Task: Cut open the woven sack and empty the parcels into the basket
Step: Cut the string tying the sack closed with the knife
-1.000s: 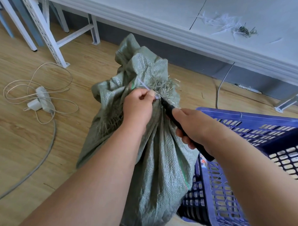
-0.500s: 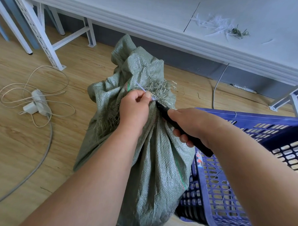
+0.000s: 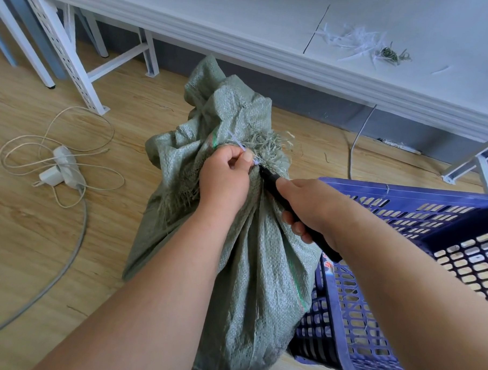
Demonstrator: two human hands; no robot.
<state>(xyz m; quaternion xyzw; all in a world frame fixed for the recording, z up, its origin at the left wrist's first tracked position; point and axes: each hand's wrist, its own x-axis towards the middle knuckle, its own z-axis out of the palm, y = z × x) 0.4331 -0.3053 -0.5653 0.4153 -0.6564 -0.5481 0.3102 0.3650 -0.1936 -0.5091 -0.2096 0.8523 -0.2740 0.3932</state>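
- The green woven sack (image 3: 243, 240) stands on the floor in the middle of the view, with its neck bunched and tied at 12 o'clock.
- The sack is not open yet, and no parcels show.
- The left hand (image 3: 223, 181) pinches a thin pale tie (image 3: 240, 145) at the neck with thumb and fingers.
- The right hand (image 3: 311, 210) has its fingers curled round a black cutter (image 3: 279, 189), whose tip is at the tie.
- The cutting looks like the step in hand; tipping out is all still to do.
- The blue basket (image 3: 404, 197) touches the sack at 3 o'clock.
- The white counter (image 3: 272, 32) edge runs close behind at 12 o'clock.
- A cable (image 3: 66, 258) and plug strip (image 3: 63, 165) lie at 9 o'clock, so open floor is at 7 o'clock.
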